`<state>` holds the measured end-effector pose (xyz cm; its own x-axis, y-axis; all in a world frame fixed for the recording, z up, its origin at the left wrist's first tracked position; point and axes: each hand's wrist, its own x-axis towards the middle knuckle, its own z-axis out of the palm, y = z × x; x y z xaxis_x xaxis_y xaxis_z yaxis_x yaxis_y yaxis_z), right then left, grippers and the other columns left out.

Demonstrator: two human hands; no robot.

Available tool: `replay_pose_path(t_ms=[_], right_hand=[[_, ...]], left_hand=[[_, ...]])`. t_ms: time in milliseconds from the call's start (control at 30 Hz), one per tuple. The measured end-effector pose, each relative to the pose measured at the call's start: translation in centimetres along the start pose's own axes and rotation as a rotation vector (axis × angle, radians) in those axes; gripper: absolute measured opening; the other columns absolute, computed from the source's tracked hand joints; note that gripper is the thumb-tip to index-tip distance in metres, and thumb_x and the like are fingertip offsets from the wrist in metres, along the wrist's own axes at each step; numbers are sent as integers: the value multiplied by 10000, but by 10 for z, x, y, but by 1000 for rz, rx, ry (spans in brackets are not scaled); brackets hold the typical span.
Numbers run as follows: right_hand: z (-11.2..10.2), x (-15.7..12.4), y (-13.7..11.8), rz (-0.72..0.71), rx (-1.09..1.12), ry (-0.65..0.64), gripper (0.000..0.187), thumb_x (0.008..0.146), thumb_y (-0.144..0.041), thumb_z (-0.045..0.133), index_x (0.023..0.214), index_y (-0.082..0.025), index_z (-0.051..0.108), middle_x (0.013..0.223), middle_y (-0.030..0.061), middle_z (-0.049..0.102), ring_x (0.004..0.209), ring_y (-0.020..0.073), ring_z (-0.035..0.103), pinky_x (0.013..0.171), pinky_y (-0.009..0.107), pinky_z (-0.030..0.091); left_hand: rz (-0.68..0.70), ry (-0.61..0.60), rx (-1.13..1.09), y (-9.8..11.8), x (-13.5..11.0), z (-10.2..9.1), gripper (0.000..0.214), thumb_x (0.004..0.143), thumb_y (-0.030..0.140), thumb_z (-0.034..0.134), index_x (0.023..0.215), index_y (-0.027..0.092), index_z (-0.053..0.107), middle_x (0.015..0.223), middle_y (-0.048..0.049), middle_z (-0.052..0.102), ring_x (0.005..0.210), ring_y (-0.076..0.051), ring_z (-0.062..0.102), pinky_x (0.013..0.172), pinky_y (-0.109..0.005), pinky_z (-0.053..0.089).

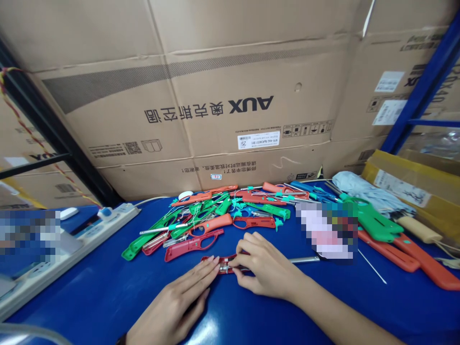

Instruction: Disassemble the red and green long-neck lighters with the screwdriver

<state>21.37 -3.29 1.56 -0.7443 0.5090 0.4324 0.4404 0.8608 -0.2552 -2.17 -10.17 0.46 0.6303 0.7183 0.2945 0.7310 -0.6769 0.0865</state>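
A red gas lighter (223,269) lies across the blue table in front of me, its handle shell opened and metal and clear parts showing inside. Its silver tube (305,259) sticks out to the right. My left hand (179,299) holds the lighter's left end down, fingers together over the shell and thumb lower. Over the middle of the shell, my right hand (266,268) pinches with thumb and forefinger at the inner parts. What sits between those fingertips is too small and covered to name. Just beyond lies a loose red handle half (190,246).
Behind my hands spreads a pile of lighter shells and parts, including an orange shell (217,223) and a green shell (140,239). A power strip (86,244) runs along the left. At right are green (381,223) and orange lighters (427,261), and a thin pointed rod (373,268). Cardboard (215,86) stands behind.
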Motion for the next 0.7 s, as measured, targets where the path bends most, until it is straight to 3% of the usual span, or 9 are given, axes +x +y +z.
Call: replay_pose_path(t_ms=[233,700], right_hand=[[-3,-1,2,57,104,27,183,810,-249,583,930,-216,717,791,33,623,789,174,510,739,314,387],[-1,0,3,170,357,-26,103,758,-235,663,847,-221,712,781,10,606,805,149,524,738,261,441]], left_hand=[[0,-5,25,0,-1,0,558,897,183,481,1424,252,311,1405,-29,443,1257,-200,445,1011,-297,419],[18,3,81,0,-1,0,556,875,149,476,1406,257,354,1405,-28,449,1247,-208,470,1007,-306,434]])
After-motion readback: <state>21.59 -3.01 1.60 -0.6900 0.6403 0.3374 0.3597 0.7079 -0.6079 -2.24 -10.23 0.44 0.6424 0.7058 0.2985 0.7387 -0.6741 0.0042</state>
